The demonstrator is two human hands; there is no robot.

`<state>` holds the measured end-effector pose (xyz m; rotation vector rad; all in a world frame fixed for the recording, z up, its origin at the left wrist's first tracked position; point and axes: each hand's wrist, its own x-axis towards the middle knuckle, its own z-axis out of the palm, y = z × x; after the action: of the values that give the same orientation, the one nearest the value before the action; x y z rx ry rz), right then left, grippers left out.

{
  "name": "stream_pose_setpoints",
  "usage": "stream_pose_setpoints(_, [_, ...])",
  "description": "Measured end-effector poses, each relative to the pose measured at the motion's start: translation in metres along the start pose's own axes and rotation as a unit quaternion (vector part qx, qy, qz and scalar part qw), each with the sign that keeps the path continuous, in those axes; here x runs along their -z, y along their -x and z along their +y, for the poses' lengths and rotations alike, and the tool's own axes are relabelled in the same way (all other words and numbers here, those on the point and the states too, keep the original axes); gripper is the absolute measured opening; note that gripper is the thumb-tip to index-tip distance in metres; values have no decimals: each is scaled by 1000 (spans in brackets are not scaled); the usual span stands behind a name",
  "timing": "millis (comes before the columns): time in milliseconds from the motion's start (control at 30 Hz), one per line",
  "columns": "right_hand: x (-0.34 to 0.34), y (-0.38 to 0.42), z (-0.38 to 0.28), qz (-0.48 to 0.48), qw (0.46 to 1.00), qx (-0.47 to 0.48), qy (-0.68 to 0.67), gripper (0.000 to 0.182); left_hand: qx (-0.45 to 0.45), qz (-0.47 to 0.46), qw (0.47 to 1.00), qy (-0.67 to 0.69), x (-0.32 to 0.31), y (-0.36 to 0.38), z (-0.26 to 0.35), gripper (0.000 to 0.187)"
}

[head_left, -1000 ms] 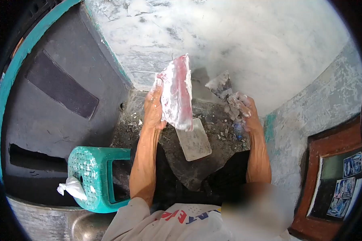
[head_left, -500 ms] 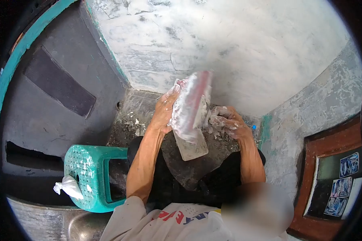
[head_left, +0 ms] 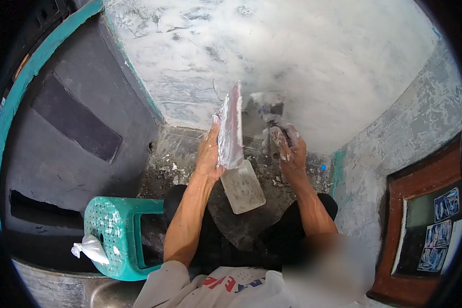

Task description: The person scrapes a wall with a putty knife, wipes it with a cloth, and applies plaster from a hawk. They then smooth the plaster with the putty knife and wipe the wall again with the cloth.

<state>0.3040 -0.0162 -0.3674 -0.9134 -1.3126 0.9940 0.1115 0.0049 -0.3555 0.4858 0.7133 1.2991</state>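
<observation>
My left hand [head_left: 207,154] is closed on the side of a flat reddish board [head_left: 232,128], which stands tilted nearly on edge and is smeared with white putty. In my right hand [head_left: 288,154] is a putty knife [head_left: 273,109], its broad blade pointing up toward the wall and carrying white paste. Motion blurs the blade a little, and my fingers hide most of its handle. A gap separates knife and board. Both hands are spotted with white. Behind them rises the wall [head_left: 313,66], coated in patchy white and grey.
A worn beige rectangular slab [head_left: 244,187] lies on the floor between my knees. Debris [head_left: 172,172] litters the wall's foot. To the left stand a green plastic stool [head_left: 108,231] with a knotted white bag [head_left: 92,250] and a dark panel [head_left: 77,118]. A brown-framed pane [head_left: 395,226] is at right.
The board has swung more upright and edge-on. My right hand has moved up and slightly away from it, so the putty knife now shows clear of the board, nearer the wall.
</observation>
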Motion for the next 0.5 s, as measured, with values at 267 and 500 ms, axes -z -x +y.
stream_pose_setpoints(267, [-20,12,3,48,903,324,277,41,33,-41,998,23,7,-8,-34,52])
stream_pose_setpoints(500, [-37,26,26,24,930,291,223,33,12,50,999,18,1,4,-13,51])
